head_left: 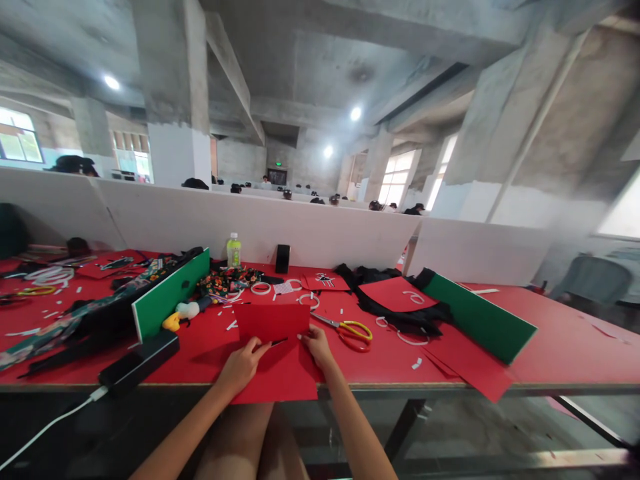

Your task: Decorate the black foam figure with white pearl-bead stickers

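A sheet of red paper (287, 385) lies at the table's front edge, bent so that its far part stands up. My left hand (241, 367) is closed over the sheet's left side. From its fingertips a thin dark stick-like thing (279, 342) points right across the paper; its exact kind is too small to tell. My right hand (317, 347) pinches the right edge of the paper near the fold. Just right of that hand lie scissors (350, 330) with yellow and red handles, blades pointing left.
Green boards (173, 297) stand on the left and right (480, 317). A black box (140, 360) with a white cable sits front left. White rings (261, 288), paper scraps, black cloth (400, 310), a bottle (233, 251) and more red sheets (473, 363) lie around. A white partition (300, 223) stands behind.
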`<state>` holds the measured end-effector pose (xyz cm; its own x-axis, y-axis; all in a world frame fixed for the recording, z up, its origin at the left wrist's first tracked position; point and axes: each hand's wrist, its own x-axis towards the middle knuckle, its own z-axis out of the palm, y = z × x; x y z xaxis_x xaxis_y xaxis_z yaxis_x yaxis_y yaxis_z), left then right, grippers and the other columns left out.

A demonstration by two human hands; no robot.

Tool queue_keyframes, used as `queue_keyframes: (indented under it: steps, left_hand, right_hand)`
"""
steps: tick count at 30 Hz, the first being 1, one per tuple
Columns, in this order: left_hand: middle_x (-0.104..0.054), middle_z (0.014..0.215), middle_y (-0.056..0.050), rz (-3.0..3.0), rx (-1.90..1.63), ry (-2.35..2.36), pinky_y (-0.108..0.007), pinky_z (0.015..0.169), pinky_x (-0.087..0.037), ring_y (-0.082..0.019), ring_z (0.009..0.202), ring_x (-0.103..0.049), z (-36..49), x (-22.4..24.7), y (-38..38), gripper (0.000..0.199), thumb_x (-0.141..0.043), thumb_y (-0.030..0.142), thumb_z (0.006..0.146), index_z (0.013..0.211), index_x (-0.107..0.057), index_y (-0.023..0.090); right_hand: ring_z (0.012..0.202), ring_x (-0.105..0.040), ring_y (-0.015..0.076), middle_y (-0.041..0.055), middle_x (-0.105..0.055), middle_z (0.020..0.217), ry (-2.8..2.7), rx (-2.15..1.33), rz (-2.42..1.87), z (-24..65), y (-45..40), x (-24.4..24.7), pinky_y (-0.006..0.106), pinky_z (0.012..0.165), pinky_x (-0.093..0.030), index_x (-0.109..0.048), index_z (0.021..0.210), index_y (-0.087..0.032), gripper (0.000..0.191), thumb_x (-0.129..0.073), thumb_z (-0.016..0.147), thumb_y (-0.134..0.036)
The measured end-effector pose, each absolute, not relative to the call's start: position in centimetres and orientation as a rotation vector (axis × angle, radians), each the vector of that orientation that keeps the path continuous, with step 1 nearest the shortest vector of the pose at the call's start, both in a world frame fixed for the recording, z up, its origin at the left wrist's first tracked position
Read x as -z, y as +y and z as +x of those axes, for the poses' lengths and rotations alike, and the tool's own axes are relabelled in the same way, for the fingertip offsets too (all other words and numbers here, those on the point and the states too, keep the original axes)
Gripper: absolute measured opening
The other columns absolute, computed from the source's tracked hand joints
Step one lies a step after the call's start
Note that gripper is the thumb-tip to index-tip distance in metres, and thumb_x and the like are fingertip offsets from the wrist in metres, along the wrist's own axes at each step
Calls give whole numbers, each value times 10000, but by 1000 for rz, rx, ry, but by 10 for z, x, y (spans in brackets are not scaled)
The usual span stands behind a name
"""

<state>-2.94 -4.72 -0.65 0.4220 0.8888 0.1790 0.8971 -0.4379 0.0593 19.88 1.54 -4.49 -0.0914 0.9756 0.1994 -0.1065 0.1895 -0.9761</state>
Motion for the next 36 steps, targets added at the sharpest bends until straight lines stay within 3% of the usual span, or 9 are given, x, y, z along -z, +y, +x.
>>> queue_keyframes:
  steps: [22,36]
  left_hand:
    - [-478,1254,-66,-2607,199,-1645,-244,744,-497,-132,810,-628,-15,4,-46,639,-361,5,810,1365,-417,316]
    - [-494,1205,-67,-2595,223,-1655,-246,766,-490,-164,914,-619,-22,2,-48,640,-330,-26,808,1341,-455,307]
  right_hand:
    - [918,-609,186,59,-604,1087,-1336,-1130,-947,200,17,47,380,787,-524,-575,1095,-144,273,-561,891,-324]
    - [896,-611,180,54,-609,1062,-1359,-1096,-972,201,22,54,368,769,-526,-580,1078,-141,265,-561,891,-327]
